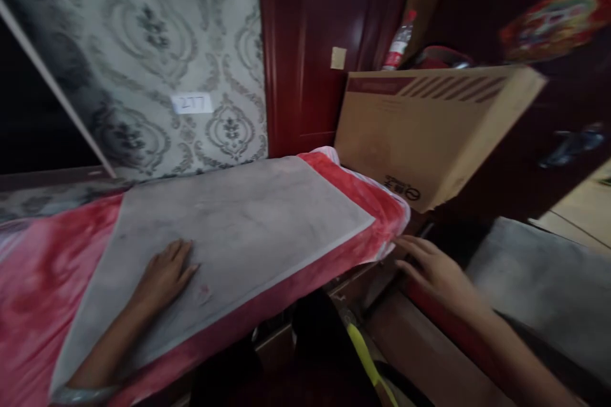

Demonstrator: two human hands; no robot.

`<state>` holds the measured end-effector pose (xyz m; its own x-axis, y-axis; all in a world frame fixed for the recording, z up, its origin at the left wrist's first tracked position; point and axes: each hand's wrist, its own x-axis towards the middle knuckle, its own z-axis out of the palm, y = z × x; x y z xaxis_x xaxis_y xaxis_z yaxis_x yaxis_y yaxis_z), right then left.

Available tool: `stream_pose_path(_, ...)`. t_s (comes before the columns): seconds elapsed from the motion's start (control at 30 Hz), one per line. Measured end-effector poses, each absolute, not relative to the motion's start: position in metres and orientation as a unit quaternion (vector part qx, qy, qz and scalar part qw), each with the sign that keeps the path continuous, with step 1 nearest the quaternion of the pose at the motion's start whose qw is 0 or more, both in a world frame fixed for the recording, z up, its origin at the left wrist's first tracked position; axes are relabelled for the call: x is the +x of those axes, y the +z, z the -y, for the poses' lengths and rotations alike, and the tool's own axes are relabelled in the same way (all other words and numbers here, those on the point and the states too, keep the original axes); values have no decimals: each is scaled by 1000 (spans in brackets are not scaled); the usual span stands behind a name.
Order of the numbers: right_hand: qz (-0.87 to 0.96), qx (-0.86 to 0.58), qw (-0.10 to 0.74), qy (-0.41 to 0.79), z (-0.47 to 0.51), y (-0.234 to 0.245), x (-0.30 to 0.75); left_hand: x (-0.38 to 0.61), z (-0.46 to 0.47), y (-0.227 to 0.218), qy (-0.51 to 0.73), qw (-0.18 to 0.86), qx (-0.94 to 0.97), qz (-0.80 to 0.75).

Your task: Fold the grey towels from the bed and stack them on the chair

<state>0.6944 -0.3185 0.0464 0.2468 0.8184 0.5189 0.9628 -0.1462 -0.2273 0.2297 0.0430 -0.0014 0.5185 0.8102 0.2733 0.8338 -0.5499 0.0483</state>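
Note:
My left hand lies flat on a grey cloth, its fingers spread a little and nothing in them. The grey cloth is spread over a red and white cover, which shows on both sides and hangs over the front edge. At the cover's right corner is my right hand, fingers stretched out and thumb apart. Its fingertips are by the cover's hem; whether they touch it I cannot tell. A small pinkish mark is on the grey cloth beside my left hand.
A cardboard box leans at the back right, with a plastic bottle behind it. Dark red doors stand behind. A yellow strip is low in front. Another grey cloth lies to the right.

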Motion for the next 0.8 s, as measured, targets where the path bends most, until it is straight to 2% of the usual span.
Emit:
stream_pose_path(0.23,759,-591,268,-58,131,-8,633,153,-4,-18,-114,34,-817,565)
stream_pose_path(0.37,748,-611,246,-80,67,-40,622,150,1,-23,-100,18,-800,591)
stream_pose_path(0.57,699,-689,174,-78,48,-96,633,146,3,-37,-125,36,-801,585)
stream_pose_path(0.67,688,-703,163,-76,51,-106,636,140,0,-47,-131,52,-795,590)
stream_pose_path(0.8,683,-710,154,-74,55,-106,636,130,-14,-40,-90,18,-779,620)
